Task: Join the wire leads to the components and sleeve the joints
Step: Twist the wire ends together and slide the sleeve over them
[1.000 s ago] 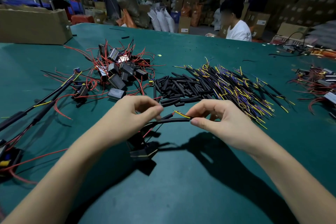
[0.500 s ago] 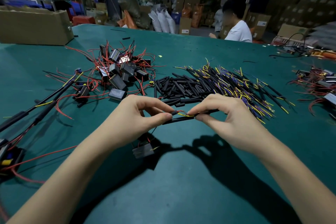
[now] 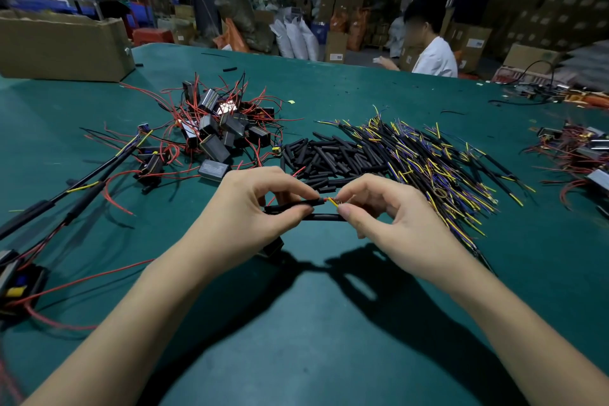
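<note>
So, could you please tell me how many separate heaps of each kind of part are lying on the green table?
Heaps of black boxes with red wires: 2, the second at the table's right edge
Heaps of black sleeves: 1
Heaps of yellow and blue wire leads: 1
Total: 4 heaps, not counting the loose pieces at the left.

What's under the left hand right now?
Below the left hand hangs a small black box-shaped component, only its corner showing above the green tabletop. The hand covers its leads.
</note>
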